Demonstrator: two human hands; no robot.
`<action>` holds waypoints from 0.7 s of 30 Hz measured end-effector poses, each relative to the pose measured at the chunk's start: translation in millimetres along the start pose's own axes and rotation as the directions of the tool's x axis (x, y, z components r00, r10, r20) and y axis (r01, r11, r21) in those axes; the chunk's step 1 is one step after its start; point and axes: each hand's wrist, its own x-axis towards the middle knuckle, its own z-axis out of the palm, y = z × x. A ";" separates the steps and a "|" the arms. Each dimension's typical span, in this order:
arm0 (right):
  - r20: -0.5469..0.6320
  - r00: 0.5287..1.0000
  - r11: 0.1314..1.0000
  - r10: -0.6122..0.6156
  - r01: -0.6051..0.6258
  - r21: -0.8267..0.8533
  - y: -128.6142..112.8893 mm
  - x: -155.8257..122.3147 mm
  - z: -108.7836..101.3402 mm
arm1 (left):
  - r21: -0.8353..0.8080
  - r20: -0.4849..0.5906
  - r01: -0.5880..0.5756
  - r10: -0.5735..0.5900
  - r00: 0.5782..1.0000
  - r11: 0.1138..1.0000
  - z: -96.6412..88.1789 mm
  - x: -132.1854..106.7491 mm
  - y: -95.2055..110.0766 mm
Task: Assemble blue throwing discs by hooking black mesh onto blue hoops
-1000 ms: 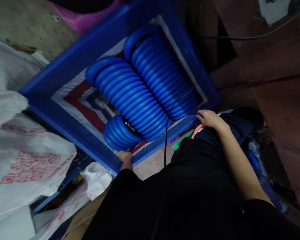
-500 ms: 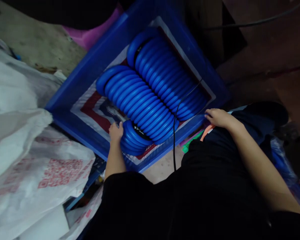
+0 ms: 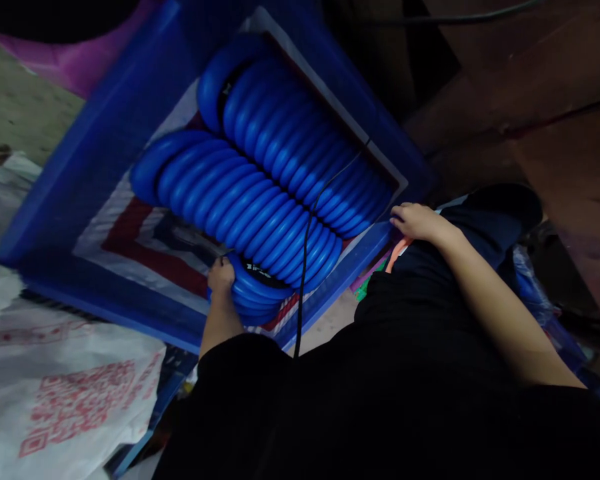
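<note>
A short row of glossy blue rings (image 3: 255,300) lies at the near side of a blue plastic crate (image 3: 125,323). My left hand (image 3: 221,273) is closed at the left end of this row, its fingers curled against the end ring. Beyond it lie two longer rows of the same rings, a middle row (image 3: 230,193) and a far row (image 3: 300,133), pressed side by side. Bent but apart, the fingers of my right hand (image 3: 414,221) rest by the crate's right rim, over my leg, holding nothing I can see. An orange strip (image 3: 397,253) shows below that hand.
A striped red, white and blue sheet (image 3: 125,233) lines the crate. A thin black cord (image 3: 305,260) hangs across the rings. White printed sacks (image 3: 80,393) stand at the left. A pink object (image 3: 75,60) is at the upper left, with brown boards (image 3: 570,153) on the right.
The view has shifted, so the crate appears larger and further left. My left hand's fingers have curled in at the short row's end. My right hand stays by the rim.
</note>
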 end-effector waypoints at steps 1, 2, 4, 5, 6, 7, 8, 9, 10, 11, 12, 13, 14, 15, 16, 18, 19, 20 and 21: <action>-0.020 1.000 1.000 0.020 -0.020 -0.016 -1.4 2.0 2.2 | -0.013 -0.005 0.030 -0.031 1.000 0.999 0.8 -0.7 0.4; -0.034 0.999 0.999 0.027 -0.028 -0.042 -3.9 4.3 5.1 | -0.028 -0.014 0.057 -0.057 0.998 0.998 1.3 -1.6 1.1; -0.027 1.000 0.992 -0.012 0.009 -0.123 -12.1 10.3 12.1 | -0.055 -0.037 0.083 -0.085 0.996 0.995 2.2 -5.3 2.4; 0.000 0.998 0.984 -0.055 0.054 -0.171 -17.3 13.8 15.6 | -0.065 -0.050 0.087 -0.090 0.995 0.994 2.9 -8.0 2.8; 0.043 0.994 0.971 -0.098 0.105 -0.215 -22.5 17.6 18.7 | -0.073 -0.064 0.088 -0.093 0.994 0.993 4.0 -11.2 3.2; 0.092 0.987 0.955 -0.135 0.154 -0.252 -27.0 21.7 21.2 | -0.081 -0.077 0.087 -0.093 0.993 0.993 5.4 -14.7 3.4; 0.138 0.976 0.938 -0.166 0.199 -0.283 -30.3 25.7 23.2 | -0.088 -0.091 0.085 -0.093 0.991 0.992 6.9 -18.1 3.5; 0.177 0.965 0.920 -0.196 0.243 -0.309 -32.2 29.5 24.8 | -0.094 -0.106 0.084 -0.094 0.990 0.992 8.5 -21.4 3.6; 0.203 0.953 0.900 -0.225 0.283 -0.331 -32.5 32.8 26.0 | -0.101 -0.120 0.083 -0.095 0.988 0.991 10.2 -24.3 3.7; 0.214 0.943 0.880 -0.253 0.316 -0.353 -31.5 35.4 27.2 | -0.108 -0.133 0.082 -0.096 0.986 0.991 11.9 -26.9 3.9; 0.212 0.936 0.862 -0.281 0.343 -0.373 -29.5 37.3 28.3 | -0.116 -0.144 0.080 -0.096 0.985 0.990 13.7 -29.1 4.1; 0.203 0.930 0.847 -0.306 0.364 -0.388 -27.0 38.4 29.6 | -0.123 -0.154 0.079 -0.098 0.983 0.989 15.4 -31.2 4.4; 0.191 0.927 0.839 -0.324 0.375 -0.394 -24.4 38.8 30.9 | -0.130 -0.165 0.077 -0.098 0.981 0.989 17.3 -33.3 4.7; 0.181 0.926 0.840 -0.331 0.376 -0.392 -22.2 38.9 32.3 | -0.136 -0.178 0.072 -0.096 0.979 0.988 19.2 -35.6 5.0; 0.173 0.927 0.844 -0.332 0.374 -0.384 -20.6 38.8 33.6 | -0.140 -0.193 0.064 -0.090 0.977 0.988 21.2 -38.0 5.3; 0.165 0.931 0.857 -0.325 0.364 -0.365 -19.3 39.1 36.0 | -0.141 -0.223 0.042 -0.073 0.972 0.989 25.0 -42.7 5.4; 0.167 0.932 0.860 -0.321 0.361 -0.361 -19.5 39.8 36.9 | -0.139 -0.233 0.031 -0.063 0.970 0.990 26.4 -44.5 5.0; 0.172 0.931 0.859 -0.321 0.363 -0.361 -19.9 41.2 37.5 | -0.135 -0.237 0.022 -0.054 0.970 0.991 27.3 -45.4 4.3; 0.178 0.929 0.856 -0.324 0.368 -0.363 -20.4 43.1 37.9 | -0.129 -0.236 0.017 -0.047 0.971 0.992 27.4 -45.0 3.1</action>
